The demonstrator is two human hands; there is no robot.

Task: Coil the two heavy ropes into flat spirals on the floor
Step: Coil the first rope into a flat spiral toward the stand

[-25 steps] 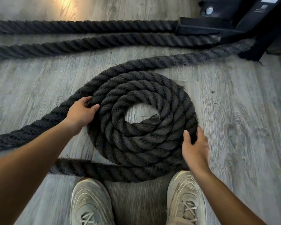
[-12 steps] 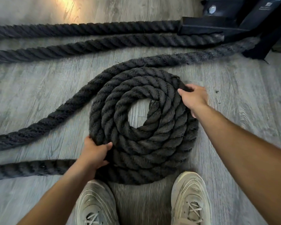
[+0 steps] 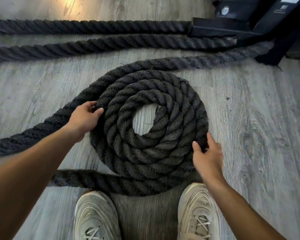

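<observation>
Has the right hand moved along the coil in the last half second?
Yes. The right hand has come from the far right edge of the rope coil to its near right edge, beside the right shoe.

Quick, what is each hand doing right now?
Left hand: open, fingers curled on the left edge of the rope coil.
Right hand: open, resting on the coil's lower right edge.

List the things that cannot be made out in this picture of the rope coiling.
Head view only:
- Where the straight ropes end: cut off by the left edge.
- How the ropes are fixed: hidden under the black frame.
- Right hand's fingertips: hidden behind the coil.
- Label on the frame: too small to read.
</observation>
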